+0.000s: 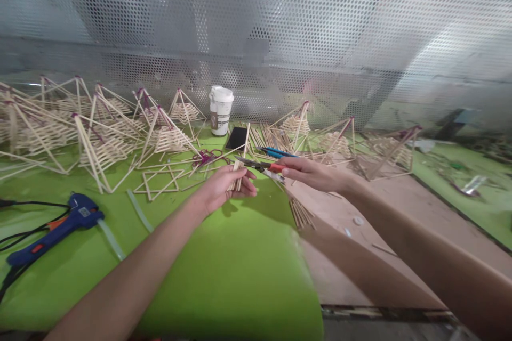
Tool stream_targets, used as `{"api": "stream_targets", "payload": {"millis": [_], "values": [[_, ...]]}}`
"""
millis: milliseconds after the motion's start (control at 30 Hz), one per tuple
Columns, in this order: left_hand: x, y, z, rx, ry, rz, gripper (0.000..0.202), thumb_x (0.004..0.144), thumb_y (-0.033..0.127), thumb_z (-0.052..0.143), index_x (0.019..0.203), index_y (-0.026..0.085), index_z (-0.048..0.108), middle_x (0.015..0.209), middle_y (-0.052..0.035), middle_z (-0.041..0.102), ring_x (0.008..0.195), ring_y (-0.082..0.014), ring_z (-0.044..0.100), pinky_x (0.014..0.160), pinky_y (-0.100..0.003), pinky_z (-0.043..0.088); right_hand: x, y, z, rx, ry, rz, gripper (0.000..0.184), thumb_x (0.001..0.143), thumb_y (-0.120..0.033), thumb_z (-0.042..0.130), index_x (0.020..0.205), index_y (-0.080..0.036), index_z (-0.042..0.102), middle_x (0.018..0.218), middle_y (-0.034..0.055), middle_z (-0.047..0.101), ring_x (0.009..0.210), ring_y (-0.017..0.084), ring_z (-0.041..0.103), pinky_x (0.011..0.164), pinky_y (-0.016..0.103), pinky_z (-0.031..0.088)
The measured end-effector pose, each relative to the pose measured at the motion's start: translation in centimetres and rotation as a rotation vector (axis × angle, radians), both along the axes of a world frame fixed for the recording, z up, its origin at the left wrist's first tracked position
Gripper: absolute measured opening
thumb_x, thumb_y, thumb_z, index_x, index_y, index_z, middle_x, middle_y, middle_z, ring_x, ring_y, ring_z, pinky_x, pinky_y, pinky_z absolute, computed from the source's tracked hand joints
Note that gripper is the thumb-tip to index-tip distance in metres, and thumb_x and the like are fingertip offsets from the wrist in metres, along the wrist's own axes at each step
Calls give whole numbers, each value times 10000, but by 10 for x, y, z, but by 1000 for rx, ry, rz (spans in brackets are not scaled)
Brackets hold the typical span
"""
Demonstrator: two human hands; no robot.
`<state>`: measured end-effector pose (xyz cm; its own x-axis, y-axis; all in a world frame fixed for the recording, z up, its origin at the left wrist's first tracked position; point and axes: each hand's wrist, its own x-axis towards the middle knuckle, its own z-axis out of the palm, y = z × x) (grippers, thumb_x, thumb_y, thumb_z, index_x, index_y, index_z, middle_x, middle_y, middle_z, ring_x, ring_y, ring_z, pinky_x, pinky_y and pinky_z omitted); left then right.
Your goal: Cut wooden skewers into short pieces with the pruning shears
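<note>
My left hand (230, 185) is closed around a few thin wooden sticks (239, 173), one of them standing taller than the others. My right hand (306, 172) grips red-handled pliers (276, 167). Their dark jaws reach left to the sticks, just above my left fingers; whether they touch the wood I cannot tell. Behind the hands lie blue-handled tweezers or pliers (276, 152) and a pile of loose sticks (270, 136). A small bundle of cut sticks (301, 214) lies below my right hand. Left of my left hand is a flat stick frame (160, 181).
Several pyramid-shaped stick models (104, 149) stand at the left, with more (335, 141) at the right. A white lidded cup (221, 112) and a dark phone (237, 138) are at the back. A blue glue gun (60, 229) with a cable lies front left. Behind rises a perforated metal panel (280, 26).
</note>
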<state>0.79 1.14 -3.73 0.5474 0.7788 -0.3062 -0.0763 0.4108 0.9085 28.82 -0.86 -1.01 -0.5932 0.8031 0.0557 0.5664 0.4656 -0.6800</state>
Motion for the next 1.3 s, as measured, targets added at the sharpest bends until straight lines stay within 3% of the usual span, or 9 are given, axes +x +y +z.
{"api": "stream_targets", "payload": {"millis": [200,833,1133,1300], "values": [[-1,0,-1,4,-15,-10,272,1073,111,476,933,93,709,727,-92,771,674,-166,762,730,-297,648,0,0,3,-46,-29,-20,427,1068,-573,503,1223,-212,670,1060,79,673,922,223,572,813,366,487],[0,0,-1,18,-2,-13,281,1074,99,463,922,96,699,714,-86,762,659,-161,756,688,-276,638,-2,-1,2,-53,-19,-37,441,1058,-601,503,1167,-207,668,1040,81,670,941,241,580,817,374,478],[-3,4,-10,59,36,-26,264,1076,138,482,939,101,705,767,-111,777,714,-180,774,734,-305,644,-12,0,7,-101,-116,-98,449,1050,-643,461,1009,-213,582,951,35,559,842,205,511,733,349,397],[-4,5,-11,78,56,-39,260,1078,171,492,955,106,712,775,-114,782,729,-190,780,737,-306,639,-14,8,3,-70,-211,-84,408,1003,-621,562,947,-226,478,865,-13,473,738,163,443,675,324,358]]}}
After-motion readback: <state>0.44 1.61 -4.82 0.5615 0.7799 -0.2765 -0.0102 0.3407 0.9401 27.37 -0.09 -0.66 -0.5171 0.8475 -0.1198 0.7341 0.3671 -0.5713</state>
